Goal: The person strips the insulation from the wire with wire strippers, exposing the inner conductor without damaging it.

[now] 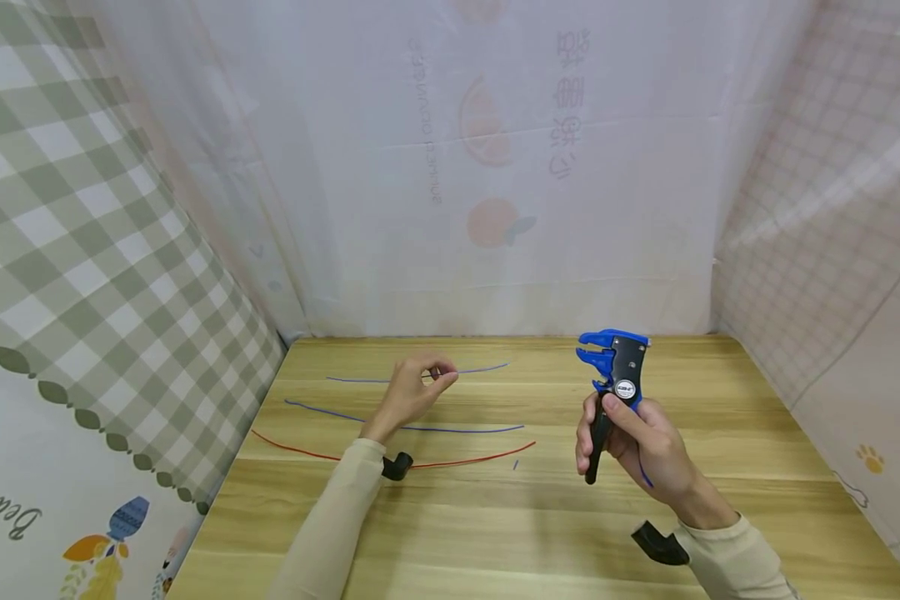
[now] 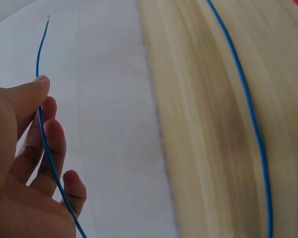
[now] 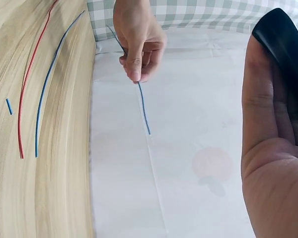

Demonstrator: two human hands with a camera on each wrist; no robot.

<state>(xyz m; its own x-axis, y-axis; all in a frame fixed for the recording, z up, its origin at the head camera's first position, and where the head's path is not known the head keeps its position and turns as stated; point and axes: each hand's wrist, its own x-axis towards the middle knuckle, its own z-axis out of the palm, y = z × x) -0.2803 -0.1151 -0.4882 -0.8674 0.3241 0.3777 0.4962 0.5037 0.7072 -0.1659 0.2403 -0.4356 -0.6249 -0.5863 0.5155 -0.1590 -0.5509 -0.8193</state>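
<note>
Thumb and forefinger of my left hand (image 1: 408, 392) pinch a thin blue wire (image 1: 483, 369), held over the far part of the table. In the left wrist view, one end of this wire (image 2: 39, 52) sticks up past the thumb, its tip thinner than the rest. The other stretch runs down across the curled fingers. My right hand (image 1: 663, 450) grips a blue and black wire stripper (image 1: 630, 367) by its handles, thumb along the near side. Its blue jaws point up and to the left, apart from the wire. Only its black handle (image 3: 283, 34) shows in the right wrist view.
A second blue wire (image 1: 457, 431) and a red wire (image 1: 465, 462) lie across the wooden table (image 1: 540, 542). A short blue offcut (image 1: 516, 465) sits near the red wire's right end. White printed sheeting (image 1: 345, 208) hangs behind the table; checked cloth (image 1: 82, 208) is at the left.
</note>
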